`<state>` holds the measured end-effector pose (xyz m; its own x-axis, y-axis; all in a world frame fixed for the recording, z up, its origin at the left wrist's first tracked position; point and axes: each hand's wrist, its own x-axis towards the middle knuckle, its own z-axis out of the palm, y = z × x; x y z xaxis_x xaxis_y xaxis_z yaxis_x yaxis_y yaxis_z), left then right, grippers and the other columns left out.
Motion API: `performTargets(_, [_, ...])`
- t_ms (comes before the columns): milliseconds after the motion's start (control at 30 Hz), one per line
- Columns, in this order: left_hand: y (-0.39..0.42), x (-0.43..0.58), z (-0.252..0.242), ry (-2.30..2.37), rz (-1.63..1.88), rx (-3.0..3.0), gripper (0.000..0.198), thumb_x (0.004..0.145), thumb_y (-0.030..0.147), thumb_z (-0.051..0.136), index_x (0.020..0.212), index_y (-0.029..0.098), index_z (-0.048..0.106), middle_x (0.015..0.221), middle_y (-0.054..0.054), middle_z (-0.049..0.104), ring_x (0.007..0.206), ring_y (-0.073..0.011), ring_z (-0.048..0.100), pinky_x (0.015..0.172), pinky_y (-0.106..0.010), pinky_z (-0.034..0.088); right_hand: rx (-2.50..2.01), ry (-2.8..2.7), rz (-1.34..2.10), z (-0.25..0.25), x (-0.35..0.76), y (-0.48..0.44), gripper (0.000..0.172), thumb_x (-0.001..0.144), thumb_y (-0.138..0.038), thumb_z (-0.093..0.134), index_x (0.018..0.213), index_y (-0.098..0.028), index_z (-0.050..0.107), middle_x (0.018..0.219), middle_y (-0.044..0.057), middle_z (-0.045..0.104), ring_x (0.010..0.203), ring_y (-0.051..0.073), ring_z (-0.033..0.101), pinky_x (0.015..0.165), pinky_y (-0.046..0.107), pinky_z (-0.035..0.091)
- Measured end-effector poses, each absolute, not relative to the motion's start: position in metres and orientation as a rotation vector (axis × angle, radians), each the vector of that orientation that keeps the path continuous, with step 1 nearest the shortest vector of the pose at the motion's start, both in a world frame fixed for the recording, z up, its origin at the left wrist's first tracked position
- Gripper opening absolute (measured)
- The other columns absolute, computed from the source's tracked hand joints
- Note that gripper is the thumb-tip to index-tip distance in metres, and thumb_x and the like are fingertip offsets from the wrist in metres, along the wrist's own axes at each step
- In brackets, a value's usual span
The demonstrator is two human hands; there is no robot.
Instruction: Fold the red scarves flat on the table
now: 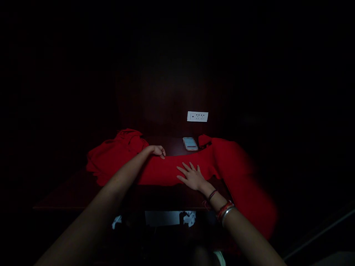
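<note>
A long strip of red cloth [166,171] lies across the dark table. Its left end is a crumpled heap, and its right end hangs over the table's front edge, partly blurred. At the strip's far edge, my left hand [158,150] has its fingers bent down and closed on the fabric. My right hand [194,178] rests palm down on the strip, fingers spread. Bracelets circle the right wrist.
Behind the strip a pale, pixelated flat object [190,143] lies on the dark table [111,197]. A white socket plate [197,116] is on the wall behind. Under the table edge are a pale panel [162,218] and a crumpled white item [189,218].
</note>
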<state>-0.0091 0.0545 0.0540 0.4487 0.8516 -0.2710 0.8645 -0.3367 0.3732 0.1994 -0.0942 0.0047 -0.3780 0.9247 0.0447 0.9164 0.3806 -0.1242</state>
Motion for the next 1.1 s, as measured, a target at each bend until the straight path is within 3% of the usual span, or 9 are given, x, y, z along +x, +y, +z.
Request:
performTargets(233, [0.057,0.003,0.058,1.403,-0.151,2.222,0.028,0.06,0.038,0.06,0.076,0.015,0.062,0.077,-0.002,0.063,0.071,-0.0142,0.055,0.064,-0.021,0.041,-1.659,-2.455,0.012,0.007,0.198,-0.1,0.057,0.079,-0.057,0.023,0.126,-0.028,0.032,0.135,0.005,0.027,0.123,0.029,0.016,0.094,0.054,0.009])
performTargets(367, [0.059,0.021,0.06,1.419,-0.212,2.266,0.023,0.055,0.025,0.065,0.076,0.015,0.063,0.076,0.0,0.063,0.069,-0.0137,0.054,0.062,-0.02,0.04,-1.351,-2.514,-0.088,0.008,0.198,-0.103,0.041,0.084,-0.037,0.031,0.119,-0.021,0.043,0.124,0.007,0.043,0.117,0.019,0.03,0.098,0.04,0.015])
performTargets(467, [0.06,0.032,0.062,1.456,-0.216,2.31,0.029,0.05,0.017,0.066,0.079,0.015,0.063,0.077,0.0,0.063,0.069,-0.0139,0.053,0.06,-0.02,0.04,-1.272,-2.531,-0.054,0.005,0.198,-0.103,0.038,0.085,-0.032,0.03,0.118,-0.019,0.046,0.122,0.007,0.046,0.112,0.016,0.038,0.096,0.034,0.024])
performTargets(633, [0.059,0.032,0.058,1.537,-0.105,2.391,0.032,0.051,0.016,0.066,0.083,0.015,0.062,0.081,-0.001,0.062,0.072,-0.0145,0.054,0.06,-0.019,0.039,-1.291,-2.508,-0.08,-0.001,0.198,-0.1,0.039,0.085,-0.031,0.03,0.119,-0.018,0.045,0.123,0.007,0.045,0.113,0.017,0.038,0.096,0.035,0.025])
performTargets(767, [0.058,0.023,0.053,1.524,-0.034,2.42,0.032,0.057,0.025,0.065,0.088,0.015,0.061,0.085,0.0,0.062,0.075,-0.0136,0.055,0.061,-0.018,0.04,-1.311,-2.517,-0.085,0.001,0.198,-0.101,0.039,0.085,-0.031,0.03,0.119,-0.018,0.044,0.123,0.007,0.045,0.112,0.017,0.038,0.096,0.035,0.026])
performTargets(867, [0.054,0.013,0.048,1.516,-0.005,2.433,0.043,0.061,0.035,0.063,0.099,0.015,0.056,0.093,-0.004,0.06,0.084,-0.017,0.054,0.07,-0.022,0.041,-1.331,-2.511,-0.089,0.006,0.198,-0.105,0.039,0.085,-0.032,0.031,0.12,-0.018,0.043,0.122,0.008,0.046,0.112,0.017,0.038,0.096,0.035,0.026])
performTargets(1000, [0.029,-0.008,0.03,1.524,0.405,2.693,0.059,0.073,0.048,0.047,0.123,0.021,0.034,0.123,-0.01,0.04,0.111,-0.0239,0.038,0.089,-0.039,0.031,-1.244,-2.569,-0.06,0.013,0.197,-0.112,0.043,0.085,-0.04,0.03,0.126,-0.028,0.032,0.131,0.003,0.033,0.121,0.02,0.025,0.097,0.043,0.02])
performTargets(1100, [-0.001,-0.032,0.009,1.395,0.541,2.861,0.056,0.079,0.05,0.034,0.128,0.023,0.026,0.135,-0.01,0.019,0.122,-0.0245,0.02,0.095,-0.042,0.023,-1.203,-2.69,0.034,0.013,0.197,-0.113,0.04,0.085,-0.045,0.026,0.123,-0.037,0.034,0.133,-0.001,0.03,0.123,0.024,0.019,0.096,0.049,0.017])
